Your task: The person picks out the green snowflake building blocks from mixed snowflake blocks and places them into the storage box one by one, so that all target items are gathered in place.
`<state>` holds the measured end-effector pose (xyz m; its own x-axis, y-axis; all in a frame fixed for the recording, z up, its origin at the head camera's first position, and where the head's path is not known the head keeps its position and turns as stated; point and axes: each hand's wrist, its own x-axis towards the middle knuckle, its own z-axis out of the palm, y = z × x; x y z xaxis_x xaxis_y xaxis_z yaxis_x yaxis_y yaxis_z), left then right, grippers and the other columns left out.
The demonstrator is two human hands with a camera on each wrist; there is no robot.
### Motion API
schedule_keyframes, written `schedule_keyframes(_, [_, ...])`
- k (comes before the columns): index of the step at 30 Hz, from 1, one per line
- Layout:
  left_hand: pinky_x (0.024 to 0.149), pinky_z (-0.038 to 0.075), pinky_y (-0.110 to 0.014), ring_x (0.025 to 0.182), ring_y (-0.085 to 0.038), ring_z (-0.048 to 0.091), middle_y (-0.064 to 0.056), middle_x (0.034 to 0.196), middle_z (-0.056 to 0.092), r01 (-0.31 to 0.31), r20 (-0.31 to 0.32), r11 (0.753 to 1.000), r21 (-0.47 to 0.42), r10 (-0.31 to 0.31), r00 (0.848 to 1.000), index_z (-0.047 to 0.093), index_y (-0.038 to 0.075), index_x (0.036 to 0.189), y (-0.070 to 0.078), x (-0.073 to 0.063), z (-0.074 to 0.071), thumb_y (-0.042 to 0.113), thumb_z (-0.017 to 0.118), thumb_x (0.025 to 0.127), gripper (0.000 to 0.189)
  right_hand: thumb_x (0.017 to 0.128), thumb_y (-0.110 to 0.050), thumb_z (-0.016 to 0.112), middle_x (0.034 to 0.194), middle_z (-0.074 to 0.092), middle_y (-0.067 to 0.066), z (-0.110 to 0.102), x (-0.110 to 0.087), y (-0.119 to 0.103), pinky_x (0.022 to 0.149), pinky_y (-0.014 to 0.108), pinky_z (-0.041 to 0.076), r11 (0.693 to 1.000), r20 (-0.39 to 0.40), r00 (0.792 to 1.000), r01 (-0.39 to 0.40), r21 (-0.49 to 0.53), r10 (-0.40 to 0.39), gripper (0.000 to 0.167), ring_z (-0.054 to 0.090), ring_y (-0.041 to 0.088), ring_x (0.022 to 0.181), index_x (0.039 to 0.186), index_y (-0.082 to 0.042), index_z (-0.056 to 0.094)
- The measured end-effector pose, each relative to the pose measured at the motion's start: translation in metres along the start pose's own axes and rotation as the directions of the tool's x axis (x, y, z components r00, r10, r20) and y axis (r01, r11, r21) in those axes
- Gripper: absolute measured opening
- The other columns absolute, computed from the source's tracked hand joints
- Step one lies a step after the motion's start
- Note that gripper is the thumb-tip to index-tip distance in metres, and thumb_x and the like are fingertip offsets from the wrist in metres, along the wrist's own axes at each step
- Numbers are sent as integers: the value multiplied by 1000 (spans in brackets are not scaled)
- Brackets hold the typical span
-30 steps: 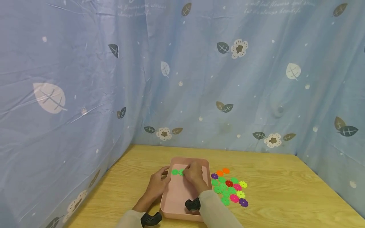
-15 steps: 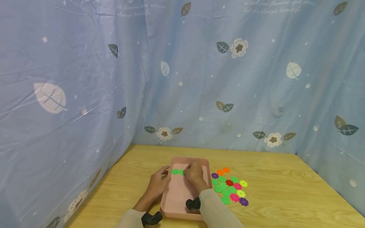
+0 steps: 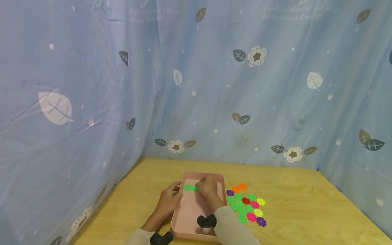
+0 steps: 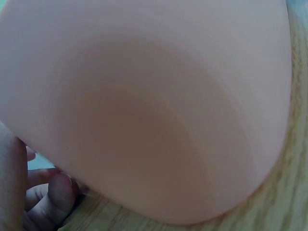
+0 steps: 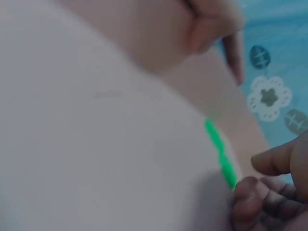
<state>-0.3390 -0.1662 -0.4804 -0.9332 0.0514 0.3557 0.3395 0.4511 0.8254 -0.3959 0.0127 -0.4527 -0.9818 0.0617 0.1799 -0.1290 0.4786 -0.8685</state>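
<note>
A person in light sleeves bends the fingers of the right hand (image 3: 208, 188) over a pink tray (image 3: 193, 212) left of the desk's (image 3: 294, 200) middle, tips touching the right one of two green discs (image 3: 188, 188) near the tray's far left corner; whether they pinch it is hidden. The left hand (image 3: 167, 200), fingers loosely spread, rests against the tray's left edge. Just beside the right edge lie loose flower-shaped discs (image 3: 246, 200) in green, orange, purple, red, pink and yellow. A blue printed curtain (image 3: 214, 98) hangs behind the desk's far edge.
</note>
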Motion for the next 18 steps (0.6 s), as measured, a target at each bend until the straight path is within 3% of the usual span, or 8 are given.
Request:
schedule_keyframes(4, [72, 59, -35, 96, -34, 73, -26, 122, 65, -2, 12, 1000, -11, 2, 1000, 52, -1, 144, -3, -5, 1, 16, 56, 100, 47, 84, -2, 63, 54, 44, -1, -6, -6, -3, 42, 25, 35, 998, 53, 998, -33, 61, 30, 27, 38, 13, 43, 62, -12, 51])
schedule_keyframes(8, [69, 58, -31, 92, -31, 74, -27, 121, 64, -20, 9, 999, -26, 20, 1000, 52, -2, 143, -4, -5, 1, 12, 55, 99, 47, 86, -3, 63, 69, 62, 6, -24, -5, -14, 46, 26, 44, 995, 82, 997, -1, 97, -7, 3, 50, 17, 48, 88, -2, 66])
schedule_keyframes(12, [68, 58, -30, 91, -28, 74, -26, 120, 65, -22, -2, 999, -29, 22, 1000, 53, -2, 143, -4, -1, 1, 12, 55, 100, 45, 87, -6, 64, 84, 71, 15, -48, 0, -28, 50, 30, 51, 993, 88, 995, 29, 117, -39, 19, 63, 24, 62, 104, 2, 68])
schedule_keyframes(18, [69, 58, -32, 91, -28, 73, -25, 121, 65, -1, -5, 999, -40, 0, 1000, 52, -2, 143, -2, 1, 1, 12, 53, 101, 45, 88, -4, 64, 92, 71, 17, -81, 3, -38, 52, 28, 47, 978, 64, 998, 3, 209, -16, 17, 62, 21, 72, 104, -1, 68])
